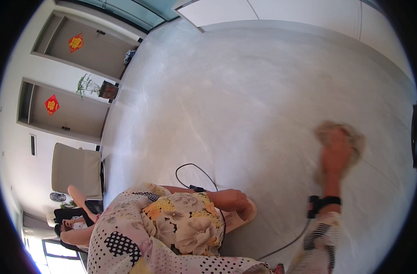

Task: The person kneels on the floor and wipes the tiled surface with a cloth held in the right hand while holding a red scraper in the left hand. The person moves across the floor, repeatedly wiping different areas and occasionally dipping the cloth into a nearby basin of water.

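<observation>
My right hand [336, 156], blurred, is pressed down on a bunched greyish-brown cloth [357, 137] on the pale grey marbled floor [208, 102]. A black strap with a small device [314, 206] circles that wrist, and a dark cable trails from it. My left hand [233, 200] hangs in front of my bent knee, which is covered by floral fabric [191, 219]. Its fingers curl downward near a pale slipper [251, 210] and are partly hidden. On the left wrist sits another black device [196, 188], with a black cable [191, 165] looping above it.
White cabinets [304, 13] line the far side. To the left are two grey doors [81, 113], a potted plant [108, 90] and a beige sofa [75, 169]. A person [76, 236] sits at lower left. A black object [415, 137] stands at the right rim.
</observation>
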{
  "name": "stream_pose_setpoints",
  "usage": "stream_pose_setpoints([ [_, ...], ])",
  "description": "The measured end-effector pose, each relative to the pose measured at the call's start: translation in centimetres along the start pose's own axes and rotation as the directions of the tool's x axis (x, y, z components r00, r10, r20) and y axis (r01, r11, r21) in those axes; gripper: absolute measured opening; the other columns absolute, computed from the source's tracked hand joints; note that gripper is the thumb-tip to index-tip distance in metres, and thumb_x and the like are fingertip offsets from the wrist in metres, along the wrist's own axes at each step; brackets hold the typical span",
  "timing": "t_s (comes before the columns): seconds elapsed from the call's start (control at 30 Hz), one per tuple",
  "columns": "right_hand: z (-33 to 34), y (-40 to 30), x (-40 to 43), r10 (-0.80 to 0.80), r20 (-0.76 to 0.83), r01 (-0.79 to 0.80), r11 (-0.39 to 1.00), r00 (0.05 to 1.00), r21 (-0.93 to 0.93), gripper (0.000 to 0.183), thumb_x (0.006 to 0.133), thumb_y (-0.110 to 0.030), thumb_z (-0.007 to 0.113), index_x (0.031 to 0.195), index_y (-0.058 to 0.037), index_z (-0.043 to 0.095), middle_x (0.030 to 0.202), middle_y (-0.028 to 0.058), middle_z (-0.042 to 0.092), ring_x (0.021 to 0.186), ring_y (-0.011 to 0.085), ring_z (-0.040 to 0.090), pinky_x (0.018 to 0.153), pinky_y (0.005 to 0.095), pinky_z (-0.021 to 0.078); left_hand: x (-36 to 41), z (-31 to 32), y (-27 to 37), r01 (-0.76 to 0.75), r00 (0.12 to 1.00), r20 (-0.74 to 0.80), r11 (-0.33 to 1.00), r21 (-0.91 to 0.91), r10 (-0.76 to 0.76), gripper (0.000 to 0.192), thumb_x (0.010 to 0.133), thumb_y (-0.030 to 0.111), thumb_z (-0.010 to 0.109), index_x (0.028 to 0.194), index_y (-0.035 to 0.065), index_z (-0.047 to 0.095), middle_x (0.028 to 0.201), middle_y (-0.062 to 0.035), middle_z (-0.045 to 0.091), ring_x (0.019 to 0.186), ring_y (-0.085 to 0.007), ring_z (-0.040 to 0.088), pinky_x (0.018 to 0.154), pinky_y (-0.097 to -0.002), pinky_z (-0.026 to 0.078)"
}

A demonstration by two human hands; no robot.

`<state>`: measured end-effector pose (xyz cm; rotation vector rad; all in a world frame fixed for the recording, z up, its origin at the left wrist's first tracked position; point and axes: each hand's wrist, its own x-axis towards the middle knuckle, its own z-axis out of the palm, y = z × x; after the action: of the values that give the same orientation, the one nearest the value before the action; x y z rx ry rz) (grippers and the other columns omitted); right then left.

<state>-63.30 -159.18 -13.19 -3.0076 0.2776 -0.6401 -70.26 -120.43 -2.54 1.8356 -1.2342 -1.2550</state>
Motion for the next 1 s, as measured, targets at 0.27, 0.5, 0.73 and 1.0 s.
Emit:
stream_pose_setpoints([
  [0.27,-9.2,14.3,-19.3,0.463,0.056,-0.402,0.819,0.885,-0.408,0.056,0.095,-0.02,0.052,0.151,-0.0184,0.041,0.156,0.0046,0.04,0.141,0.0272,0.039,0.111,0.0459,0.0351,0.1,2.4,-0.4,-0.027,0.989,-0.15,0.978,-0.209,-0.005,0.018,0.092,0.014,0.06,0.106,0.0075,0.068,0.102,-0.0071,0.069,0.094,-0.0267,0.066,0.084,-0.0388,0.051],
  [0.5,-14.2,-1.0,-30.1,0.592,0.198,-0.592,0.803,0.781,-0.065,0.052,0.086,-0.008,0.058,0.138,-0.0099,0.056,0.143,0.012,0.054,0.131,0.0306,0.05,0.105,0.0431,0.0417,3.2,3.8,0.4,-0.022,0.998,-0.065,0.987,-0.162,0.012,0.048,0.095,0.024,0.063,0.138,0.0061,0.051,0.127,-0.0134,0.061,0.112,-0.0257,0.061,0.092,-0.0382,0.049],
  [0.73,-17.7,-11.9,-20.4,0.727,0.491,-0.62,-0.116,0.479,0.776,0.042,0.102,-0.024,0.05,0.132,0.0046,0.054,0.125,0.0146,0.062,0.105,0.025,0.064,0.092,0.0385,0.0517,4.6,5.3,4.7,-0.104,0.991,-0.134,0.648,-0.754,0.004,0.099,0.09,0.048,0.07,0.159,0.0126,0.009,0.156,-0.0155,0.033,0.126,-0.0246,0.053,0.095,-0.0352,0.049],
  [1.0,-18.9,-24.4,-16.5,0.037,0.693,-0.676,-0.187,0.72,0.712,0.063,0.104,-0.047,0.042,0.146,-0.0009,0.043,0.147,0.0131,0.048,0.137,0.0254,0.044,0.11,0.0422,0.036,-5.6,3.4,-2.8,-0.199,0.737,-0.56,0.671,-0.714,-0.378,0.048,0.089,0.014,0.069,0.134,0.0059,0.056,0.119,-0.0054,0.066,0.106,-0.0121,0.059,0.091,-0.0286,0.051],
])
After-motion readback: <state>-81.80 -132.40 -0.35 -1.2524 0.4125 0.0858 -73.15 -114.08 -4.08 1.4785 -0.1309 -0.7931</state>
